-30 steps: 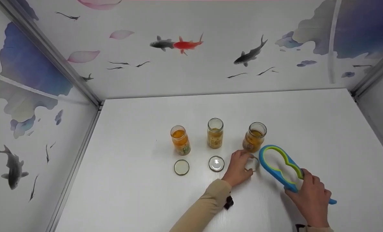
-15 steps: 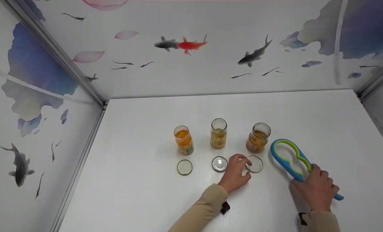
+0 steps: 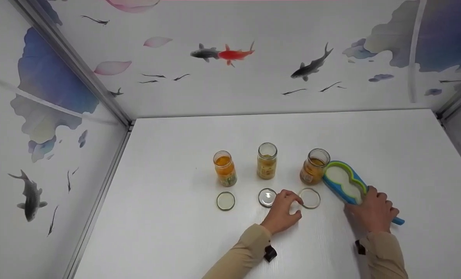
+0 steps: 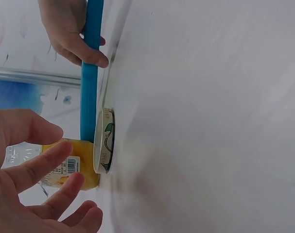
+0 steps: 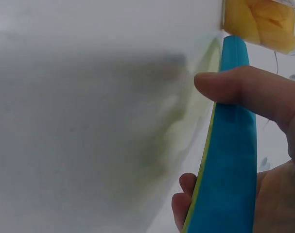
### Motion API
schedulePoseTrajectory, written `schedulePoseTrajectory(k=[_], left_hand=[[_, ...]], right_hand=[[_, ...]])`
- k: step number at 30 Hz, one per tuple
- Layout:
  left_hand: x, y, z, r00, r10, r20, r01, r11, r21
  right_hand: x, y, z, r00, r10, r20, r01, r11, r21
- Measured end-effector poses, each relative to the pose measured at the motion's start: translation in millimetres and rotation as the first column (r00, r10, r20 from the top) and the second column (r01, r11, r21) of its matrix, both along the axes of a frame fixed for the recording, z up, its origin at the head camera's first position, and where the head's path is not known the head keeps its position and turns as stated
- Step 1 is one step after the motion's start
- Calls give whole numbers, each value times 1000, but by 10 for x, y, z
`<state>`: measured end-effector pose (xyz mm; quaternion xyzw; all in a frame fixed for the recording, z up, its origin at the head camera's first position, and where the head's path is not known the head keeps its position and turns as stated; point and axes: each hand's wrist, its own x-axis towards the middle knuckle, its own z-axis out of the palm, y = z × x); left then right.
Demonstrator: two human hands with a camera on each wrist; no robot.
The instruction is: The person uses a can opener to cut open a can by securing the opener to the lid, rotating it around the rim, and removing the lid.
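My right hand grips a blue and green jar opener, its looped end lowered to the table beside the right jar. Fingers spread, my left hand hovers close to the right lid and holds nothing. In the left wrist view that lid lies on the table in front of a jar with yellow contents. Three uncovered glass jars stand in a row: an orange left one, a yellowish middle one and an amber right one.
Two more lids lie inside up on the white table, a left lid and a middle lid partly by my left hand. Printed panels with fish enclose the table at the back and sides.
My left hand has let go of the right lid and drawn back slightly to the left. My right hand has brought the jar opener down to the table near the right jar.
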<state>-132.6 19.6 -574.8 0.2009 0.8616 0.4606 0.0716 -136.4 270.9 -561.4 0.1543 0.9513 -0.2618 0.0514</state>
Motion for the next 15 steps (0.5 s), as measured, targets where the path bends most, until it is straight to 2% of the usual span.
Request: schedulePoseTrajectory(k=[6, 15], left_hand=[[34, -33, -45, 994, -26, -102, 25, 1000, -8], [65, -55, -47, 996, -33, -87, 33, 999, 0]], right_hand=[[-30, 14, -37, 1000, 2, -13, -2, 1000, -10], [-72, 15, -43, 1000, 15, -6, -15, 1000, -8]])
